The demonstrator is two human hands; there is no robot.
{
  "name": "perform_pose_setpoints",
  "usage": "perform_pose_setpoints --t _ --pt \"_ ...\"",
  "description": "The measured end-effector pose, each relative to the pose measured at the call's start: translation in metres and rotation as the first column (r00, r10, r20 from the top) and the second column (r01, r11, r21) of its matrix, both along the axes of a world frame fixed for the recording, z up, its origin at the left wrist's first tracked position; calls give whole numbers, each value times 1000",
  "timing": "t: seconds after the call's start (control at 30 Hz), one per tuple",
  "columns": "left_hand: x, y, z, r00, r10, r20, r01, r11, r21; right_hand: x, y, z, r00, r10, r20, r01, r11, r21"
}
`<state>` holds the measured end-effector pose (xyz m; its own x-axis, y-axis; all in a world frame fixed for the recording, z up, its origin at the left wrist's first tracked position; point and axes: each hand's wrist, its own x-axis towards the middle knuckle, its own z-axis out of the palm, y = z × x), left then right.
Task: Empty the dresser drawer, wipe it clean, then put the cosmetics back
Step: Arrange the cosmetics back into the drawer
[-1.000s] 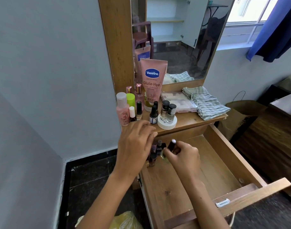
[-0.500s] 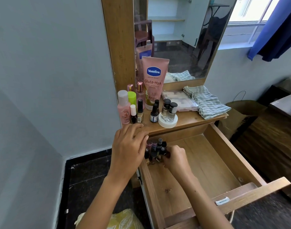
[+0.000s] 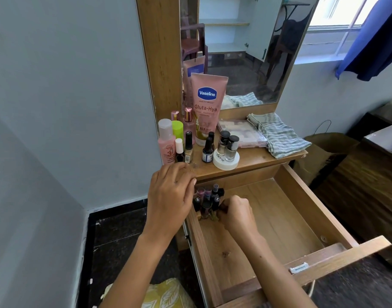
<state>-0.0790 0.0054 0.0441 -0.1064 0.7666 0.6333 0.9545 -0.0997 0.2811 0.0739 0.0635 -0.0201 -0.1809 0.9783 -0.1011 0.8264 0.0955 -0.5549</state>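
**Inspector:** State the condition of the drawer (image 3: pixel 286 210).

**Technician:** The drawer stood pulled fully out. Its floor was bare and looked clean except for one cluster of small bottles (image 3: pixel 207 200) standing upright in the rear left corner. No debris was visible apart from a dark knot in the wood.

**Inspector:** Where were the remaining cosmetics?

**Technician:** On the tabletop (image 3: pixel 257 160) above the drawer: a Vaseline tube (image 3: pixel 207 107), a pink bottle (image 3: pixel 166 143), several polish bottles (image 3: pixel 227 144), a white jar (image 3: pixel 225 161) and a clear palette (image 3: pixel 241 133). The cloth (image 3: pixel 279 136) lay folded at the right end, touching the palette.

**Inspector:** Hand status?

**Technician:** The right hand (image 3: pixel 237 213) was inside the drawer, just beside the cluster, with its fingers curled closed at the bottles. Whether they gripped one could not be determined; the fingertips were hidden. The left hand (image 3: pixel 170 196) hovered over the drawer's left rear corner, fingers bent loosely and holding nothing visible.

**Inspector:** Assessment of progress?

**Technician:** Judged from the layout, emptying and wiping appeared complete: the cloth was set aside and the floor was clear. Restocking appeared to be at an early stage. Only the small bottles were back in the drawer. Most items, including all the large ones, remained to be transferred from the tabletop.
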Motion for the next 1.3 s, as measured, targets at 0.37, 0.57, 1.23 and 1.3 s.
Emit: perform_pose_setpoints --t 0.37,0.57,1.23,1.3 --pt "-4 4 6 998 60 -21 -60 998 12 0 -1 4 999 47 27 -48 998 32" --pt "-1 11 21 983 103 -152 -97 994 45 9 -10 26 992 -83 -99 106 963 248" --pt "18 24 44 992 -101 -79 101 995 3 5 -11 39 890 217 -401 31 849 528" --pt "24 10 41 990 -140 -36 140 990 18 3 -14 42 861 295 -414 -16 830 558"
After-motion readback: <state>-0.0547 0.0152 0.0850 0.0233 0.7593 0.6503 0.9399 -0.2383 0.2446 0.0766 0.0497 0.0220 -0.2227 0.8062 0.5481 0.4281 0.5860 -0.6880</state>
